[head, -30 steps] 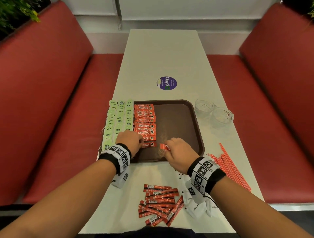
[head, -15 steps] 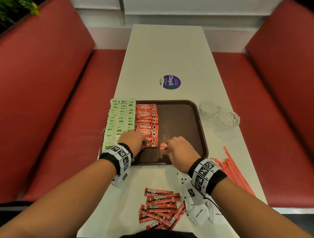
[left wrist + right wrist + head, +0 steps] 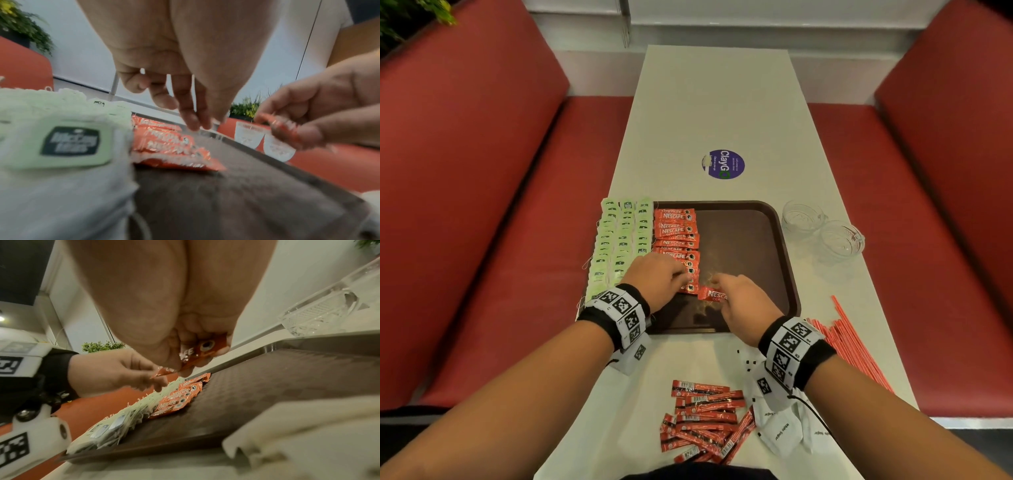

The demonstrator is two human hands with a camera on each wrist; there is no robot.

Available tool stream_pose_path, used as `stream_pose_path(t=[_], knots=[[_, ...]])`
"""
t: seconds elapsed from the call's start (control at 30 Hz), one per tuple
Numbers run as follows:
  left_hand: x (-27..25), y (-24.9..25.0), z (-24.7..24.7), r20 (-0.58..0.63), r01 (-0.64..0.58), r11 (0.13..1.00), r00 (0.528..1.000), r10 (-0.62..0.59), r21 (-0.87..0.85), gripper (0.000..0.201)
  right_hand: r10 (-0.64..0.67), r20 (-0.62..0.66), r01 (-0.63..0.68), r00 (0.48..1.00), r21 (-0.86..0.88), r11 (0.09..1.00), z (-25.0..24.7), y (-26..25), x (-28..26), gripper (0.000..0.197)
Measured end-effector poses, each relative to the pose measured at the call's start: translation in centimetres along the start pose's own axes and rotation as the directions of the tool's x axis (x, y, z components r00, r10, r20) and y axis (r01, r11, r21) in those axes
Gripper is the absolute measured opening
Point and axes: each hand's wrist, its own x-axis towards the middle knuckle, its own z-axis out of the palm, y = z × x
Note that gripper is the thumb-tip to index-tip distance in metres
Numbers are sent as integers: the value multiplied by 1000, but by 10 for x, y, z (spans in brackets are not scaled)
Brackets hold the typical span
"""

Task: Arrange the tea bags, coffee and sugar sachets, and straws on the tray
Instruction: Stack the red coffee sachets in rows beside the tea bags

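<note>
A brown tray [image 3: 756, 240] holds rows of green tea bags [image 3: 619, 240] along its left side, with a column of red Nescafe sachets [image 3: 676, 236] beside them. My left hand [image 3: 678, 279] rests with loose fingers [image 3: 193, 120] on the near end of that column and holds nothing. My right hand [image 3: 717, 291] pinches one red Nescafe sachet [image 3: 714, 294] just above the tray, right of the column's near end; the right wrist view shows the sachet [image 3: 197, 352] between thumb and fingers. Red straws [image 3: 849, 346] lie on the table right of the tray.
Red coffee sticks [image 3: 705, 421] lie heaped on the white table [image 3: 715, 102] close to me, with white sugar sachets [image 3: 784, 428] beside them under my right wrist. Two glass bowls [image 3: 822, 229] stand right of the tray. Red benches flank the table.
Both hands stay near the column's near end. My right hand has turned the sachet so more of its label shows. The head view has shifted slightly.
</note>
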Motion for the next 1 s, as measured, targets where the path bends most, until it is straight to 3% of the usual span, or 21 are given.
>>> stream_pose_path(t=[0.1,0.23,0.43,0.53,0.67,0.83,1.0], knots=[[-11,10,-10,-50,-130,959,991,122,-251,33,18,-6,-17,1000,88,996,0,-3,-1,35],[-17,12,-9,8,-235,951,970,241,-203,18,-4,12,2,1000,165,986,-4,-10,-2,32],[-22,-8,-1,56,36,992,998,-30,-122,6,47,-6,-47,999,79,996,3,-5,-5,64],[-25,-17,3,149,125,992,982,-120,-26,7,34,45,-34,998,7,999,8,2,-9,61],[-21,-18,9,153,151,983,974,-166,104,10,-62,219,83,974,-90,992,15,3,-15,30],[-14,-12,14,107,117,986,986,-130,121,19,-146,378,206,914,-123,971,26,-1,-24,34],[-6,2,16,207,56,985,974,-89,161,17,-98,470,195,877,-161,967,31,-8,-30,36]])
